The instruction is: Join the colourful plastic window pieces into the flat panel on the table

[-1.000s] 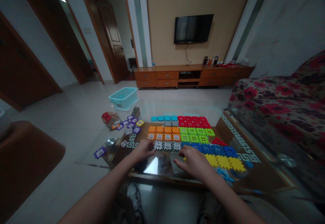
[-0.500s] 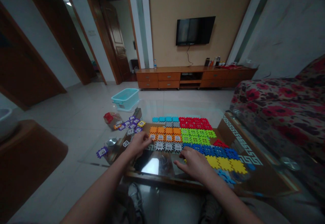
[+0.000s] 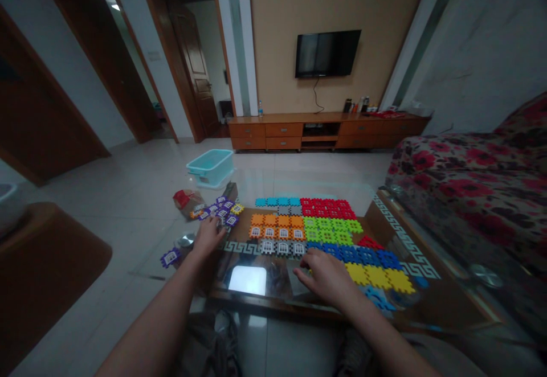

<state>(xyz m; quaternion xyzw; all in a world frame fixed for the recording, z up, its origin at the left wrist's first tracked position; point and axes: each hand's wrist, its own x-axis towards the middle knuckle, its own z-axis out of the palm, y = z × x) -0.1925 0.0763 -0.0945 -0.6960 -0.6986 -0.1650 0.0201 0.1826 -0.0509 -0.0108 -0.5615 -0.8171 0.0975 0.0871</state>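
Observation:
Flat interlocking plastic tiles form a block of colour rows on a glass coffee table [image 3: 273, 302]: cyan [image 3: 277, 201], red [image 3: 327, 208], orange [image 3: 273, 220], green [image 3: 327, 230], grey window tiles [image 3: 282, 247], blue [image 3: 354, 254] and yellow [image 3: 378, 278]. My left hand [image 3: 208, 237] hangs just short of a loose heap of purple window tiles [image 3: 221, 213], holding nothing. My right hand [image 3: 325, 274] rests with spread fingers at the lower edge of the blue row, beside the yellow tiles. A lone purple tile [image 3: 170, 258] lies left of my left hand.
A teal plastic tub [image 3: 209, 168] stands on the tiled floor beyond the table, near a red-and-brown bag [image 3: 184, 199]. A floral sofa [image 3: 465, 177] runs along the right. A wooden TV cabinet [image 3: 329, 135] stands against the far wall.
My left hand has moved left, off the grey and orange tiles, towards the purple heap. My right hand has stayed nearly still. The tile block looks unchanged.

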